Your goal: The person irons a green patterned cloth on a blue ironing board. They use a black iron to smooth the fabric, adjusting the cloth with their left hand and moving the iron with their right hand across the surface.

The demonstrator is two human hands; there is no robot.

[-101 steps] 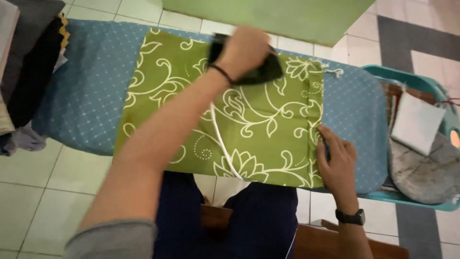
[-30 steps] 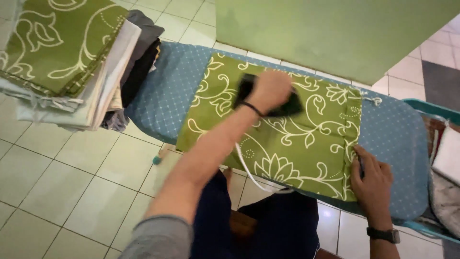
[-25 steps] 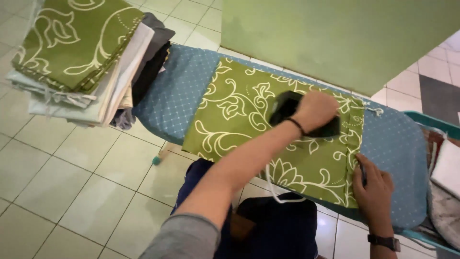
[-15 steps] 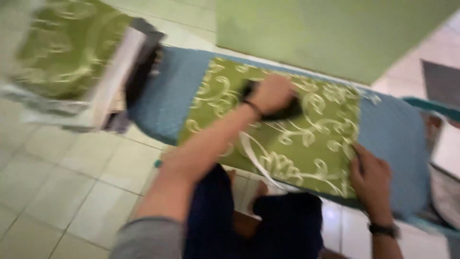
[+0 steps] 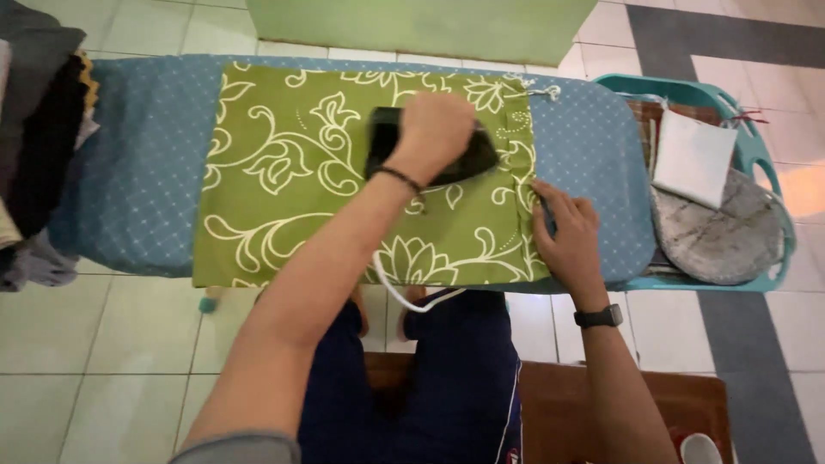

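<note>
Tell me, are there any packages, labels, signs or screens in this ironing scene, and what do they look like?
Only one possible screen, no packages, labels or signs:
Wristwatch: on the right wrist, below the right hand that rests on the green patterned cloth; black band and small dark face, too small to tell whether it is a screen.

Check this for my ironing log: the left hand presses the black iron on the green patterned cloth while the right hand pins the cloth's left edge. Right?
Not quite. In the head view the right hand pins the cloth's right edge, not its left. The left hand does press the black iron on the green patterned cloth.
</note>
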